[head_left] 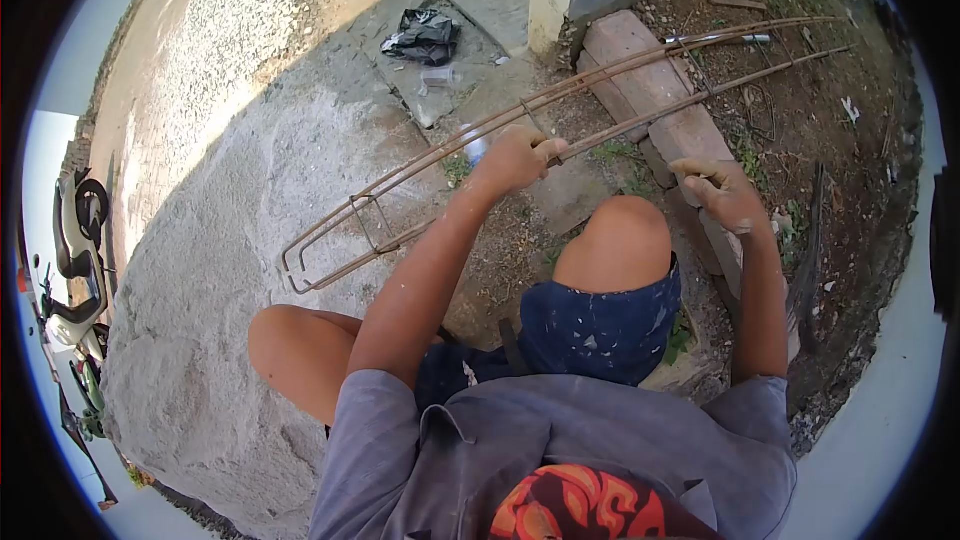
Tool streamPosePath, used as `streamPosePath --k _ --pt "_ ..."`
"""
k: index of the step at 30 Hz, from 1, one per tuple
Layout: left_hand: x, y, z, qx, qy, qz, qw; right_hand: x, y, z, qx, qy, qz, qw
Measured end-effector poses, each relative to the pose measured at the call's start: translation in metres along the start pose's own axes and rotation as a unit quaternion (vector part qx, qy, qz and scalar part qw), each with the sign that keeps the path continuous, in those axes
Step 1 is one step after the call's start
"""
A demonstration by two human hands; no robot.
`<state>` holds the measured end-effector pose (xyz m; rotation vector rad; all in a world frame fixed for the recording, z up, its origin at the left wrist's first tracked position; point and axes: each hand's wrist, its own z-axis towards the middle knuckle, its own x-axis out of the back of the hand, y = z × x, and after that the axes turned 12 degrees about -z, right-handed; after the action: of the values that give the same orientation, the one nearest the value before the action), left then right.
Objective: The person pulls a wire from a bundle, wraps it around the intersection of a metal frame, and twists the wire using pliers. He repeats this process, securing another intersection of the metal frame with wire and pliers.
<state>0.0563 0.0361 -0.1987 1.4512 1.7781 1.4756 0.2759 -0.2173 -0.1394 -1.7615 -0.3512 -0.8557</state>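
Observation:
A long, narrow rebar cage (420,162) of rusty rods and wire-like stirrups lies slantwise in front of me. Its hooked ends point to the left, and its far part crosses over a concrete block. My left hand (514,158) is closed around the nearer rod at about mid-length. To the right, my right hand (725,197) is raised on the near side of the cage, apart from the rods. Its fingers are curled in toward the thumb; whatever they may hold is too small to make out.
A reddish concrete block (640,65) lies under the cage, with a slim silver bar (715,38) on it. A grey sand heap (220,340) rises at left. A black plastic bag (422,37) lies beyond the cage. Gravel (240,0) and a parked scooter (75,270) are farther off.

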Motion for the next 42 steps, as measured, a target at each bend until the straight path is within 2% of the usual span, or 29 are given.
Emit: streamPosePath --k 2,3,5,8,11,15,16,18,20,21,24,27,29,30,31,33,36,42 --pt "-0.008 -0.002 0.005 0.026 0.028 -0.064 0.997 -0.049 0.027 -0.010 -0.029 0.021 0.037 0.999" --pt "-0.011 -0.002 0.007 0.040 0.042 -0.094 0.994 -0.066 0.032 -0.013 -0.077 0.024 0.092 0.992" --pt "-0.014 0.000 0.008 0.044 0.047 -0.057 0.996 -0.096 0.035 -0.012 -0.166 0.032 0.204 0.964" --pt "-0.013 0.004 0.010 0.066 0.046 -0.062 0.995 -0.127 0.037 0.005 -0.105 0.043 0.270 0.956" --pt "-0.015 0.002 0.013 0.065 0.048 -0.068 0.994 -0.138 0.023 0.021 -0.133 0.057 0.346 0.927" --pt "-0.016 0.009 0.007 0.075 0.086 0.002 0.993 -0.153 0.027 0.043 -0.110 -0.001 0.436 0.893" --pt "-0.018 0.011 0.005 0.000 0.178 0.044 0.983 -0.156 0.027 0.045 -0.112 -0.015 0.472 0.874" --pt "-0.029 0.010 0.002 -0.150 0.349 0.124 0.917 -0.162 0.016 0.056 -0.116 -0.027 0.530 0.840" --pt "-0.027 0.027 -0.002 -0.205 0.342 0.105 0.911 -0.168 0.008 0.061 -0.131 -0.019 0.578 0.806" --pt "-0.025 0.034 -0.003 -0.230 0.334 0.095 0.909 -0.171 0.009 0.065 -0.112 -0.031 0.567 0.816" --pt "-0.014 0.021 0.013 -0.229 0.204 0.080 0.949 -0.174 0.018 0.075 -0.070 -0.053 0.524 0.847" --pt "-0.006 0.030 0.010 -0.164 0.190 0.142 0.958 -0.166 0.011 0.072 -0.064 -0.048 0.447 0.891" --pt "-0.002 0.033 0.008 -0.198 0.190 0.116 0.955 -0.158 -0.004 0.073 -0.095 -0.023 0.378 0.920" --pt "0.013 0.049 0.011 -0.173 0.204 0.069 0.961 -0.150 -0.018 0.089 -0.070 0.007 0.339 0.938" --pt "0.004 0.048 0.004 -0.120 0.192 0.011 0.974 -0.155 -0.015 0.074 -0.083 0.029 0.300 0.950" --pt "0.006 0.052 0.000 -0.094 0.173 -0.033 0.980 -0.172 -0.004 0.081 -0.072 0.079 0.289 0.951" --pt "0.002 0.042 -0.005 -0.094 0.185 -0.058 0.977 -0.183 0.001 0.085 0.001 0.112 0.285 0.952" --pt "-0.006 0.026 -0.014 -0.061 0.212 -0.092 0.971 -0.186 -0.003 0.084 0.020 0.083 0.205 0.975"
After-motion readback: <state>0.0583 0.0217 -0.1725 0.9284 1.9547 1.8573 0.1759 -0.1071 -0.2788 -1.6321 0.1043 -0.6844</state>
